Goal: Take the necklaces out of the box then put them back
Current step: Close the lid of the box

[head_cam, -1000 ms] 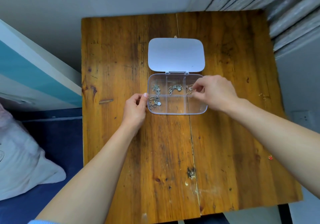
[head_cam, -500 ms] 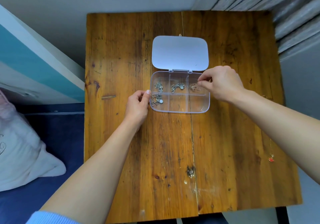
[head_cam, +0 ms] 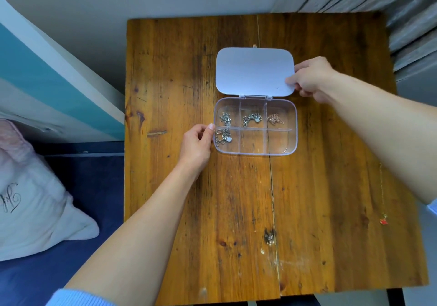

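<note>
On the wooden table [head_cam: 189, 69] we see the clear box [head_cam: 255, 150] lying open, its white lid [head_cam: 253, 71] folded back flat on the far side. Four necklaces sit inside: one in each of the three far compartments [head_cam: 225, 118] [head_cam: 252, 118] [head_cam: 275, 118] and one in the near-left compartment [head_cam: 223, 136]. Our left hand [head_cam: 196, 146] presses thumb and fingers against the box's left wall. Our right hand [head_cam: 312, 78] pinches the lid's right edge between thumb and fingers. Another chain [head_cam: 382, 194] with a red pendant lies well apart near the table's right edge.
</note>
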Available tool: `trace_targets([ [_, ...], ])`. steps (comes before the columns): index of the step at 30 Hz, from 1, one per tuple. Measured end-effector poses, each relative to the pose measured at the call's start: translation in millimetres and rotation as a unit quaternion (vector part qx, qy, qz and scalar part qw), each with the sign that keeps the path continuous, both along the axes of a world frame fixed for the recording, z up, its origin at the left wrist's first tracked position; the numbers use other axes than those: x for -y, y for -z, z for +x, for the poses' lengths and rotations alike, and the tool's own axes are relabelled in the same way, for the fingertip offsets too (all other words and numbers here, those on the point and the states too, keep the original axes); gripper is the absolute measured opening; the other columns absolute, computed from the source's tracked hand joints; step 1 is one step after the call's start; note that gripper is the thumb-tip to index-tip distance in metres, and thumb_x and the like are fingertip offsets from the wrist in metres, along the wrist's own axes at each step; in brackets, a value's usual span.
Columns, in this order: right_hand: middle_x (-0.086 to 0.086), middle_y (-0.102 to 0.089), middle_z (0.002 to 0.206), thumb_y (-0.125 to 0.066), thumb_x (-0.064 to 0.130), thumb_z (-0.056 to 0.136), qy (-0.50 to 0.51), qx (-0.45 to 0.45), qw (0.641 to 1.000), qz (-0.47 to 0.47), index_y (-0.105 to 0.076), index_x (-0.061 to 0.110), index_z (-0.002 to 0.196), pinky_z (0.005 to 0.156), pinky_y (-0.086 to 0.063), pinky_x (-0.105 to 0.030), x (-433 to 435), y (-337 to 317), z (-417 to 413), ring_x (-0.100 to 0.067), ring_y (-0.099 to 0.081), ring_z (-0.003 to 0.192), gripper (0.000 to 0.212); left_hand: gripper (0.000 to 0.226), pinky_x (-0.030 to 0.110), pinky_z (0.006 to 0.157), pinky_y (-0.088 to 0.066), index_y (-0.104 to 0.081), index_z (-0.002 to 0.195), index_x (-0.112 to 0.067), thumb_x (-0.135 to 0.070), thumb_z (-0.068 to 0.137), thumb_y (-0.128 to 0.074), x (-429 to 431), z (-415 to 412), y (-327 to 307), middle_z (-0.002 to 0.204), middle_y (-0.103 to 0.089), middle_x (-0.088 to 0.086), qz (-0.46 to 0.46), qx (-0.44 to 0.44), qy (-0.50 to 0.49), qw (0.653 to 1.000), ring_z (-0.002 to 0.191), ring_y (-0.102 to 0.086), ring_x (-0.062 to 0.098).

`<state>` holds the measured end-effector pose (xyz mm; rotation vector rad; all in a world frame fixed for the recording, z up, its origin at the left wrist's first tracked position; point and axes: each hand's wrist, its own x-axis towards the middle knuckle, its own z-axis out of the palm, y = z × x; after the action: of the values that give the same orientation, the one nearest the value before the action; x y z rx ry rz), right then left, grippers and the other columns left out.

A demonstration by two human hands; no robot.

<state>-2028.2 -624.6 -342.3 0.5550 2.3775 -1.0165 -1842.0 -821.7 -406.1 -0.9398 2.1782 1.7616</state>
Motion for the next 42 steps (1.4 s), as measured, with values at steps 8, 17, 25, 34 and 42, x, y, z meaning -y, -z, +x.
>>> trace_targets([
  [8,-0.009,-0.07,0.087,-0.059,0.007,0.094,-0.068,-0.188,0.977,-0.07,-0.056,0.015,0.112,0.058,-0.054,-0.024,-23.4,0.4,25.6,-0.015,-0.067,0.069,0.02,0.025,0.042,0.078,-0.052,-0.063,0.09,-0.02,-0.039,0.098,-0.049,0.5,0.5,-2.3,0.081,-0.066,-0.004,-0.007,0.003,0.011,1.0,0.074,-0.056,0.013],
  [17,-0.008,-0.072,0.109,-0.054,0.014,0.096,-0.193,-0.297,0.934,-0.038,-0.069,0.011,0.115,0.084,-0.056,-0.039,-56.3,9.6,85.3,-0.022,-0.068,0.097,0.024,0.022,0.037,0.069,-0.044,-0.061,0.081,-0.024,-0.034,0.098,-0.05,2.4,-0.7,3.1,0.077,-0.061,0.002,0.001,-0.013,0.01,1.0,0.071,-0.051,0.017],
  [25,-0.017,-0.057,0.137,-0.055,0.007,0.095,-0.368,-0.326,0.867,0.078,-0.059,0.001,0.13,0.101,-0.048,-0.044,-73.1,32.2,117.7,-0.032,-0.055,0.127,0.035,0.033,0.031,0.072,-0.043,-0.064,0.095,-0.018,-0.037,0.101,-0.038,-1.5,-0.8,-1.7,0.086,-0.065,-0.001,0.015,0.021,0.001,1.0,0.081,-0.055,0.015],
  [34,-0.01,-0.033,0.157,-0.041,0.001,0.097,-0.242,-0.213,0.946,0.037,-0.038,0.005,0.146,0.115,-0.027,-0.032,-50.9,36.9,141.2,-0.026,-0.033,0.143,0.049,0.044,0.035,0.086,-0.039,-0.057,0.111,-0.01,-0.045,0.1,-0.034,-21.1,14.6,-1.3,0.107,-0.053,0.006,-0.184,-0.002,0.092,0.979,0.103,-0.05,0.024],
  [42,-0.006,-0.027,0.16,-0.04,-0.002,0.095,-0.254,-0.2,0.946,0.02,-0.034,0.009,0.149,0.114,-0.032,-0.038,-40.1,39.5,141.2,-0.027,-0.032,0.143,0.056,0.07,0.047,0.109,-0.023,-0.051,0.126,-0.007,-0.054,0.093,-0.013,-32.2,30.3,8.7,0.145,-0.042,0.016,-0.411,0.013,0.098,0.906,0.139,-0.032,0.034],
])
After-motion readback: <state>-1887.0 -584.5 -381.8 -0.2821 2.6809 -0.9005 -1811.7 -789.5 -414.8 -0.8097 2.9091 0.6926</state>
